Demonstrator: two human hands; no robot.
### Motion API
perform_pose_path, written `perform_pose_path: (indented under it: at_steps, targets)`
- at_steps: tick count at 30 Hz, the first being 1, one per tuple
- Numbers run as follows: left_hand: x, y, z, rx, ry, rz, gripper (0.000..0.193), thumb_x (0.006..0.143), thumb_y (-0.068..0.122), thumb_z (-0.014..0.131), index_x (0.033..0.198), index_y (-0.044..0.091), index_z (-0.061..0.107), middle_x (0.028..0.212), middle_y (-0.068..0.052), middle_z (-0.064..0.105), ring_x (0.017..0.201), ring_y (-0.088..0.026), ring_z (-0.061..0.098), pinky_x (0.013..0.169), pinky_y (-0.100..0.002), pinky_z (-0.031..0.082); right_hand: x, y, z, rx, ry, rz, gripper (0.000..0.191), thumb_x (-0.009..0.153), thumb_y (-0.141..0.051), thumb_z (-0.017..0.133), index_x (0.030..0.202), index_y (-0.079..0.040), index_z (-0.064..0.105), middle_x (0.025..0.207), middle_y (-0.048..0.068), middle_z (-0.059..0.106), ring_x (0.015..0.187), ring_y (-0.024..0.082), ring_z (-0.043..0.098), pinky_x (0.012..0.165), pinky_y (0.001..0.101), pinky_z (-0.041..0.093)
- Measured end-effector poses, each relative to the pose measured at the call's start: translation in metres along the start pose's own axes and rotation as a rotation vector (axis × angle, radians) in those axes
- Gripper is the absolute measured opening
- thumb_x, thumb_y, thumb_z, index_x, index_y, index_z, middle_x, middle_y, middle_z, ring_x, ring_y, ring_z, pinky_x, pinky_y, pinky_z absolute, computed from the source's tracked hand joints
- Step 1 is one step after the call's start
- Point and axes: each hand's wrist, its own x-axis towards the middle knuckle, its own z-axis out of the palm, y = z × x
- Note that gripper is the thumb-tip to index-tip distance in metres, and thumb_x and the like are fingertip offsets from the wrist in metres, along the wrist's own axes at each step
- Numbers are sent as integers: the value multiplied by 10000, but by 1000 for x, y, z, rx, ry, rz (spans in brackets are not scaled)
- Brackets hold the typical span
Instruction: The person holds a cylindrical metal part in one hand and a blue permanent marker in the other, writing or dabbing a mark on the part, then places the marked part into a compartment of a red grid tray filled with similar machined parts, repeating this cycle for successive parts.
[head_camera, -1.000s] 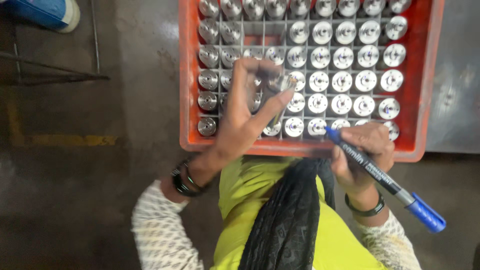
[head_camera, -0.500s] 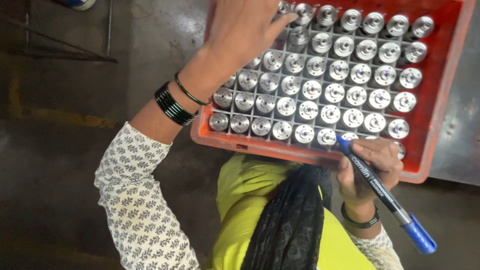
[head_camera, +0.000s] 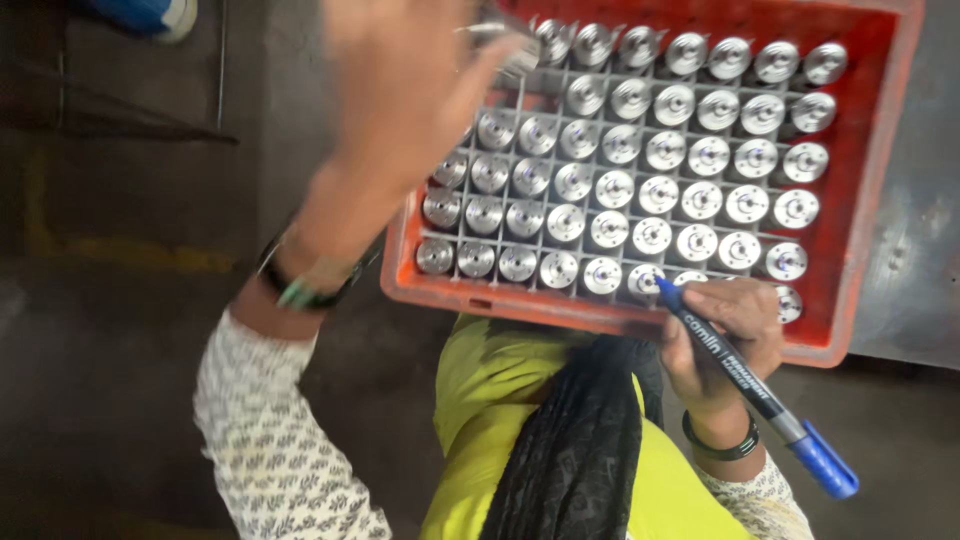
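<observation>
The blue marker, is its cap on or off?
Off. The blue marker in the right hand shows its bare tip; the cap sits on its back end.

A dark concrete floor (head_camera: 120, 330) carries a worn yellow painted line (head_camera: 130, 255). A thin metal rod frame (head_camera: 130, 120) stands at upper left, with a blue rounded object (head_camera: 150, 15) beyond it, cut by the edge.
</observation>
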Motion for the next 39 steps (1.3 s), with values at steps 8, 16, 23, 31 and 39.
perform_pose_path:
  at_steps: [8, 16, 23, 31, 39]
  targets:
    - [-58, 95, -14, -1854, -97, -893, 475, 1051, 407, 598, 1358, 65, 477, 915, -35, 572, 765, -125, 588, 640, -280, 491, 1, -2, 0, -6, 35, 55, 220, 919, -47, 691, 1103, -20, 574, 964, 124, 670, 833, 214, 576, 778, 321, 431]
    - [-83, 148, 25, -2128, 98, -1058, 408, 1068, 430, 590, 1248, 88, 459, 922, -58, 568, 804, -128, 576, 719, -275, 499, 1, -13, 18, 170, 95, 47, 248, 967, -112, 705, 1155, -65, 550, 955, 79, 627, 808, 147, 555, 834, 263, 439]
    - [-91, 150, 31, -2032, 59, -883, 310, 1033, 284, 678, 1167, 56, 516, 923, -33, 562, 784, -79, 547, 687, -223, 459, 23, -29, 24, 55, -115, -141, 184, 952, -79, 671, 1111, -67, 579, 888, 85, 678, 765, 208, 602, 752, 316, 442]
    - [-85, 149, 24, -2026, 85, -925, 271, 1051, 275, 651, 1130, 30, 565, 982, -43, 616, 851, -83, 611, 740, -203, 514, 42, -47, 32, 37, -89, -236, 278, 889, -285, 700, 1051, -94, 578, 817, 22, 676, 681, 158, 590, 683, 326, 420]
    - [-93, 151, 30, -2060, 96, -838, 260, 1084, 269, 615, 1152, 30, 538, 939, -37, 569, 779, -68, 571, 669, -207, 494, 15, -32, 27, -19, -119, -211, 203, 904, -174, 685, 1040, -91, 560, 868, 49, 698, 700, 218, 614, 741, 386, 445]
